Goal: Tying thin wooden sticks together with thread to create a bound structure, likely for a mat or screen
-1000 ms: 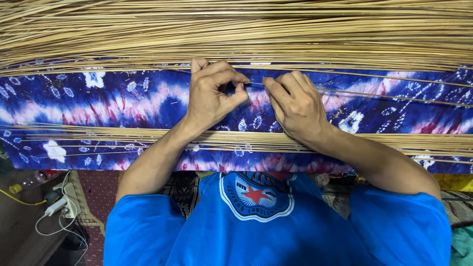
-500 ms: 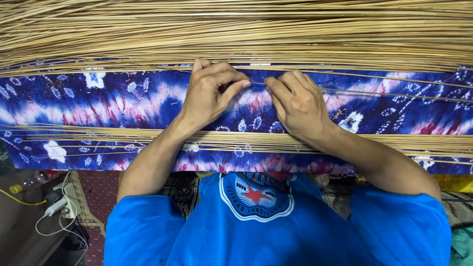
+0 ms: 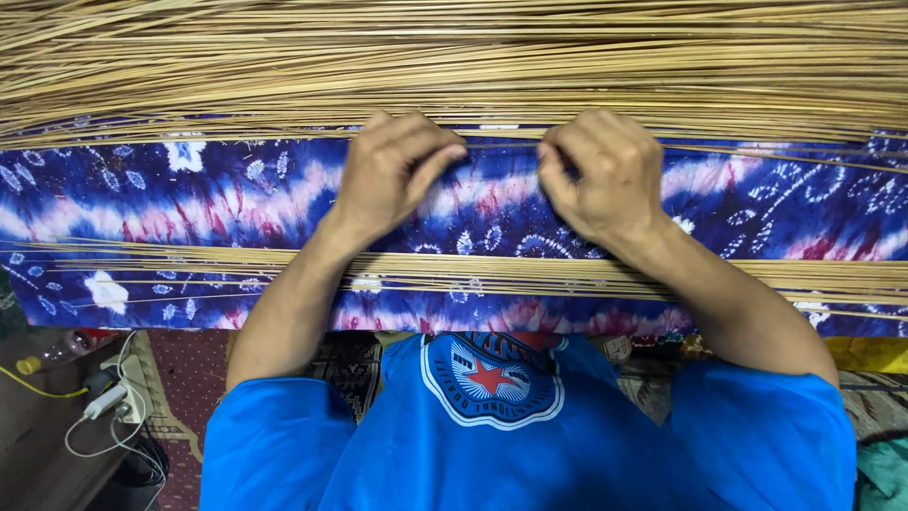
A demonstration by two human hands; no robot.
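A thick layer of thin tan reeds (image 3: 454, 66) lies across the top, over a blue, white and pink tie-dye cloth (image 3: 189, 203). My left hand (image 3: 392, 175) and my right hand (image 3: 605, 175) rest on the cloth at the lower edge of that layer. Both have their fingers curled, thumb pressed to forefinger, pinching a single thin reed (image 3: 757, 153) that runs sideways past them. A narrower band of reeds (image 3: 454, 270) crosses the cloth under my forearms. My blue shirt (image 3: 492, 435) fills the bottom.
At the bottom left a white power strip with a charger and cables (image 3: 118, 402) lies beside a dark red patterned rug (image 3: 184, 378). A yellow cable (image 3: 38, 388) trails there too. Something yellow (image 3: 865, 355) shows at the right under the cloth.
Both hands have slid up to the edge of the reed layer and a little apart. The fingers have curled tighter, hiding the short piece of reed seen between them before.
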